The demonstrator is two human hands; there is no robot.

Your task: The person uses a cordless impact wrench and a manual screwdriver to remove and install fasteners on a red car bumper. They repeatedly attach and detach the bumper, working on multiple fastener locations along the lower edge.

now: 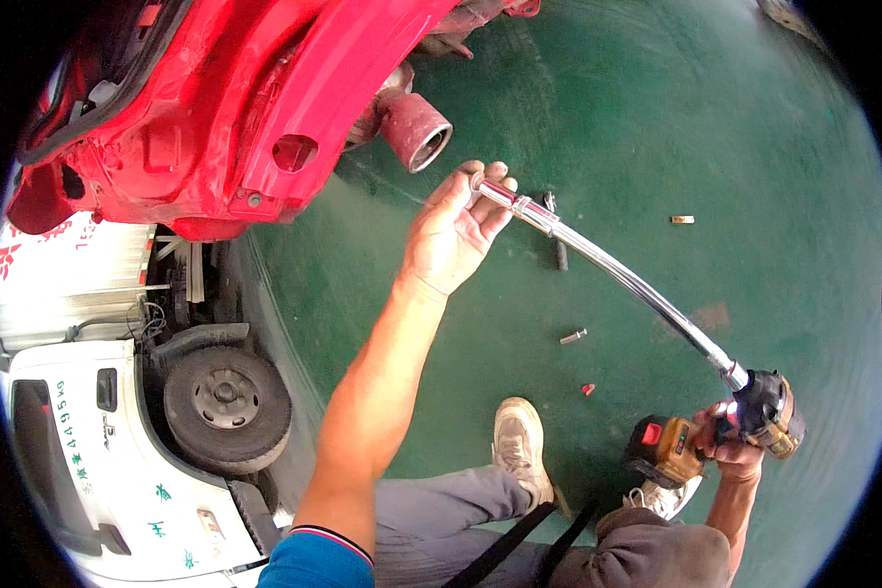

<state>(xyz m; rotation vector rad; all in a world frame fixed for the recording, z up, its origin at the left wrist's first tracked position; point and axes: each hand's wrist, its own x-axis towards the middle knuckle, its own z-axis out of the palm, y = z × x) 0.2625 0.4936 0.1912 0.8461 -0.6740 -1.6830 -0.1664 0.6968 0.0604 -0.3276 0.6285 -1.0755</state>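
My left hand (451, 230) holds the chrome socket (495, 193) at the far end of a long chrome extension bar (647, 299), fingers curled around it below the red car's tailpipe. The bar runs down to the right into a yellow and black cordless impact wrench (767, 412), whose battery points left. My right hand (730, 441) is closed around that wrench's handle. Below the bar, a dark cylindrical tool (561, 253) lies on the green floor.
A red car body (206, 127) with a tailpipe (412, 132) fills the upper left. A white truck (108, 451) and tire (227, 402) stand left. On the floor (774, 196) lie small sockets (573, 336) and a red piece (588, 389). My shoes and legs are below.
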